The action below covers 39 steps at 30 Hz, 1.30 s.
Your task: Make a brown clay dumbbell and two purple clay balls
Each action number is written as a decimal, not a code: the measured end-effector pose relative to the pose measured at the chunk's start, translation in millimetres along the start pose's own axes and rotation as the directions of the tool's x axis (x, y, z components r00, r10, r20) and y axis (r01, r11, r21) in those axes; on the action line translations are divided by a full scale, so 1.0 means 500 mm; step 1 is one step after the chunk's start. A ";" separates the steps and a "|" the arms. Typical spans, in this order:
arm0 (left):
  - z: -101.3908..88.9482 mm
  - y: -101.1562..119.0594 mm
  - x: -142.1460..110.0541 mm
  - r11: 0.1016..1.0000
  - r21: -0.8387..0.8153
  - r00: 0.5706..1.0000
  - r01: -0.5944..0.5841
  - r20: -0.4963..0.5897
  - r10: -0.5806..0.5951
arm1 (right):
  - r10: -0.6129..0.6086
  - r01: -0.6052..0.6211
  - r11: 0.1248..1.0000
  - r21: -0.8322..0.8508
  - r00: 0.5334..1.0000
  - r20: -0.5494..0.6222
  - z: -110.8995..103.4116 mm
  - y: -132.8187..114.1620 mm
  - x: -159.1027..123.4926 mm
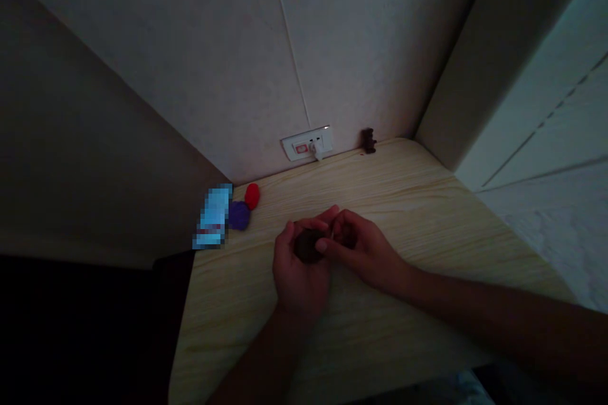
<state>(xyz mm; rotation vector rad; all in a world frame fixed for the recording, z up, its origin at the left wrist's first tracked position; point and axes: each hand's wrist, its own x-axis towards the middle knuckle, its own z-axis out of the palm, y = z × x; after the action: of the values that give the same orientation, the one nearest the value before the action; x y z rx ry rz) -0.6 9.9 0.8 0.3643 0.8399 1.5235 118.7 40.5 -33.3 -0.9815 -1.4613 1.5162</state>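
Dark brown lump: you have this rounded piece (306,249) at the centre of your work, cradled in your palm above the tabletop (403,193).
Your left hand: this hand (301,281) is turned palm up and grasps the dark brown lump, fingers curved around its far side.
Your right hand: this hand (368,250) comes in from 4 o'clock, its thumb laid on the lump's 3 o'clock edge and its fingers curled; you cannot tell in this dim light whether they pinch anything.
Red lump: from your hands, look between 10 and 11 o'clock for this small rounded piece (252,196), lying on the tabletop.
Purple lump: at your 10 o'clock sits a wider one (239,216), right up against the red lump.
Light blue item: between 9 and 10 o'clock you have a pixelated shape (216,212) at the tabletop's edge, just beside the purple lump.
Dark brown knobbly piece: at your 1 o'clock, it stands (368,141) near the wall (190,76).
Wall socket: this plate (287,148) is at your 12 o'clock, with a white plug (316,151) in it.
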 end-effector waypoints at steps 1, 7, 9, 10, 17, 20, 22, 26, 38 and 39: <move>0.000 0.002 -0.001 1.000 -0.008 1.000 -0.023 -0.004 0.023 | 0.015 -0.015 1.000 -0.011 1.000 -0.021 0.002 0.001 0.000; 0.005 0.007 -0.012 0.994 -0.041 0.993 -0.101 0.064 0.104 | 0.047 -0.047 0.994 0.095 0.999 0.003 0.026 -0.005 -0.002; 0.009 0.008 -0.016 0.992 -0.058 0.990 -0.109 0.086 0.114 | 0.036 -0.040 0.988 0.146 0.999 0.029 0.037 -0.010 -0.001; 0.012 0.010 -0.019 0.992 -0.064 0.989 -0.109 0.092 0.115 | 0.025 -0.033 0.984 0.173 0.999 0.045 0.041 -0.013 0.000; 0.028 0.030 -0.021 0.990 -0.109 0.994 -0.090 0.051 0.096 | -0.061 0.023 0.959 0.281 0.990 0.129 0.049 -0.033 0.017; 0.035 0.039 -0.014 0.991 -0.120 0.997 -0.060 0.050 0.067 | -0.105 0.060 0.959 0.277 0.982 0.154 0.045 -0.037 0.028; 0.039 0.043 -0.007 0.992 -0.119 0.996 -0.046 0.066 0.054 | -0.132 0.096 0.970 0.224 0.980 0.150 0.042 -0.039 0.036; 0.043 0.044 0.007 0.992 -0.117 0.997 -0.051 0.056 0.058 | -0.162 0.139 0.975 0.176 0.979 0.126 0.039 -0.042 0.052; 0.036 0.023 0.020 0.983 -0.170 0.997 0.073 0.033 -0.068 | -0.065 0.060 0.973 0.221 0.998 0.018 0.033 -0.002 0.043; 0.036 0.024 0.020 0.983 -0.170 0.997 0.074 0.031 -0.070 | -0.064 0.057 0.969 0.239 0.998 0.022 0.034 -0.001 0.044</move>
<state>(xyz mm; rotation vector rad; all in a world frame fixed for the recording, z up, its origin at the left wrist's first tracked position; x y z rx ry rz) 1.3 25.2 18.6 0.2241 0.6893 1.5081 94.7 54.2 -32.5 -0.7670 -1.2810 1.6235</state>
